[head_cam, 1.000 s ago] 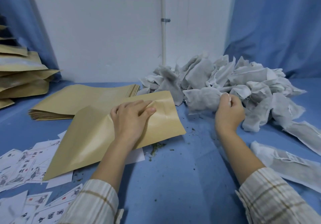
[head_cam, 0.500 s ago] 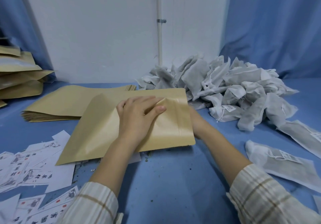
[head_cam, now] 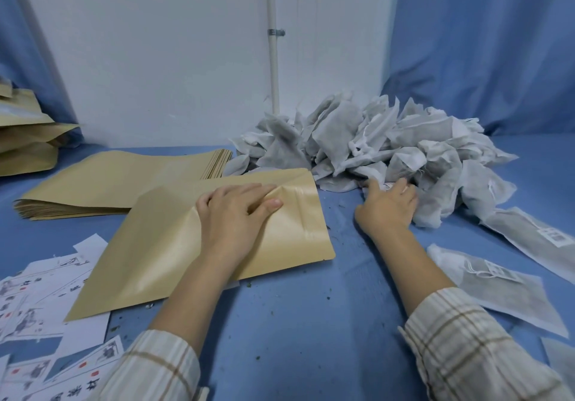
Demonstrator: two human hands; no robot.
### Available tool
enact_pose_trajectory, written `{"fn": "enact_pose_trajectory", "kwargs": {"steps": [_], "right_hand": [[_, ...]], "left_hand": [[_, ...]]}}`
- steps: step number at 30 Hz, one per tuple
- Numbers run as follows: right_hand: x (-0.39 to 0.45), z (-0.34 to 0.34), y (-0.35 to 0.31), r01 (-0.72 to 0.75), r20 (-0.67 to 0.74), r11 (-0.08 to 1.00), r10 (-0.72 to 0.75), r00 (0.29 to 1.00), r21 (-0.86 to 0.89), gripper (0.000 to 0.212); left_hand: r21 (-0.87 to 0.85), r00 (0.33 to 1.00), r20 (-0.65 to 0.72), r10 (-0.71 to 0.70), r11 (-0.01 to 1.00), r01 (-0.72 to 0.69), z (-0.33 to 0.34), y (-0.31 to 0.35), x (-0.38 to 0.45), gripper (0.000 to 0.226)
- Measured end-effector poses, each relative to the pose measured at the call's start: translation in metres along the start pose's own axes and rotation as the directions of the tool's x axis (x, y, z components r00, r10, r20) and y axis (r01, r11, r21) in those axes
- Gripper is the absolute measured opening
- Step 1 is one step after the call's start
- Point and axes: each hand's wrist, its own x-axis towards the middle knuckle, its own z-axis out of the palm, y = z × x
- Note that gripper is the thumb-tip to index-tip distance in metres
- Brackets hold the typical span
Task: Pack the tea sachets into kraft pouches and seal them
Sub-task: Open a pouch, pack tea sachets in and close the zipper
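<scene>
Surface: blue cloth table (head_cam: 311, 322) against a white wall, blue curtains either side.
Pouch: my kraft pouch (head_cam: 174, 245) lies flat before me, long axis running from near-left to far-right, its mouth at the far-right end, facing the sachets.
Left hand: my left hand (head_cam: 236, 213) presses on the pouch near the mouth, fingers and thumb pinching up the top layer so it puckers.
Right hand: my right hand (head_cam: 389, 207) is at the near edge of the sachet pile (head_cam: 389, 145), fingers curled on a white sachet (head_cam: 392, 186); whether I have it fully gripped I cannot tell.
Key relation: the pile lies right of the pouch mouth, well nearer my right hand; I judge the sachet must travel leftward into the opening my left holds.
Spares: flat pouch stack (head_cam: 109, 182) behind; loose sachets (head_cam: 497, 288) near right.
Clutter: printed labels (head_cam: 40, 301) near left.
</scene>
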Motion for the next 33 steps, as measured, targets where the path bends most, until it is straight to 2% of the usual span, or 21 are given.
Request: {"fn": "enact_pose_trajectory", "kwargs": {"steps": [3, 6, 8, 10, 12, 14, 15, 16, 17, 18, 19, 21, 23, 25, 27, 29, 30, 31, 32, 33], "right_hand": [[0.006, 0.002, 0.0, 0.016, -0.006, 0.999, -0.016, 1.0, -0.03, 0.043], [0.007, -0.005, 0.0, 0.106, -0.201, 0.994, -0.1, 0.974, 0.018, 0.035], [-0.004, -0.01, -0.011, 0.21, -0.404, 0.96, -0.122, 0.907, 0.183, 0.036], [-0.017, -0.017, -0.027, 0.24, -0.494, 0.84, 0.038, 0.869, 0.486, 0.034], [-0.022, -0.024, -0.037, 0.177, -0.365, 0.59, 0.216, 0.906, 0.788, 0.03], [-0.021, -0.028, -0.041, 0.013, -0.092, 0.263, 0.291, 0.952, 0.965, 0.029], [-0.022, -0.03, -0.04, -0.085, 0.052, 0.113, 0.266, 0.963, 0.99, 0.028], [-0.025, -0.029, -0.04, -0.169, 0.164, 0.013, 0.18, 0.97, 0.986, 0.026], [-0.03, -0.028, -0.041, -0.226, 0.228, -0.03, 0.049, 0.973, 0.974, 0.023], [-0.036, -0.027, -0.044, -0.255, 0.254, 0.008, -0.107, 0.961, 0.967, 0.02], [-0.041, -0.026, -0.047, -0.243, 0.265, 0.113, -0.257, 0.93, 0.963, 0.017], [-0.047, -0.028, -0.053, -0.18, 0.301, 0.28, -0.487, 0.82, 0.943, 0.015], [-0.048, -0.033, -0.054, -0.188, 0.355, 0.326, -0.595, 0.721, 0.927, 0.016], [-0.045, -0.033, -0.05, -0.14, 0.374, 0.394, -0.613, 0.696, 0.908, 0.014], [-0.042, -0.034, -0.044, 0.001, 0.337, 0.489, -0.603, 0.723, 0.872, 0.01], [-0.037, -0.035, -0.037, 0.12, 0.24, 0.496, -0.601, 0.763, 0.86, 0.018], [-0.034, -0.035, -0.031, 0.125, 0.199, 0.477, -0.572, 0.796, 0.87, 0.026], [-0.027, -0.032, -0.025, 0.156, 0.145, 0.51, -0.5, 0.854, 0.846, 0.034], [-0.019, -0.029, -0.017, 0.229, 0.057, 0.639, -0.394, 0.917, 0.734, 0.041], [-0.011, -0.026, -0.009, 0.291, -0.066, 0.831, -0.295, 0.953, 0.474, 0.044]], "left_hand": [[-0.015, 1.0, 0.009, -0.007, 1.0, 0.007, 0.0, -0.001, 0.0, 0.022], [0.002, 1.0, 0.004, -0.001, 1.0, 0.001, -0.001, -0.001, 0.001, 0.023], [0.01, 1.0, -0.003, -0.003, 1.0, 0.003, -0.001, -0.001, 0.0, 0.023], [0.012, 1.0, -0.01, -0.008, 1.0, 0.008, -0.002, -0.001, 0.0, 0.022], [0.011, 0.999, -0.029, -0.02, 1.0, 0.021, -0.003, -0.001, 0.0, 0.022], [0.011, 0.997, -0.061, -0.039, 0.999, 0.04, -0.005, -0.001, 0.001, 0.022], [0.007, 0.996, -0.079, -0.05, 0.999, 0.051, -0.006, -0.001, 0.001, 0.023], [0.001, 0.994, -0.097, -0.058, 0.998, 0.059, -0.007, 0.0, 0.002, 0.024], [-0.009, 0.992, -0.114, -0.062, 0.998, 0.061, -0.007, 0.001, 0.002, 0.024], [-0.021, 0.991, -0.122, -0.06, 0.998, 0.058, -0.007, 0.002, 0.002, 0.024], [-0.036, 0.992, -0.119, -0.05, 0.998, 0.046, -0.007, 0.005, 0.002, 0.023], [-0.06, 0.996, -0.093, -0.002, 0.998, -0.003, -0.006, 0.009, 0.001, 0.017], [-0.085, 0.996, -0.081, 0.029, 0.996, -0.036, -0.005, 0.012, 0.001, 0.014], [-0.107, 0.997, -0.058, 0.048, 0.993, -0.054, -0.005, 0.014, 0.0, 0.013], [-0.096, 0.998, -0.007, 0.07, 0.993, -0.07, -0.003, 0.014, -0.002, 0.016], [-0.065, 0.998, 0.02, 0.064, 0.996, -0.062, -0.001, 0.012, -0.003, 0.019], [-0.049, 0.999, 0.016, 0.049, 0.998, -0.048, -0.001, 0.011, -0.002, 0.02], [-0.036, 1.0, 0.006, 0.03, 0.999, -0.03, -0.002, 0.009, -0.002, 0.021], [-0.028, 1.0, -0.006, 0.012, 1.0, -0.013, -0.002, 0.007, -0.001, 0.021], [-0.025, 1.0, -0.014, -0.001, 1.0, 0.0, -0.002, 0.006, -0.001, 0.021]]}}
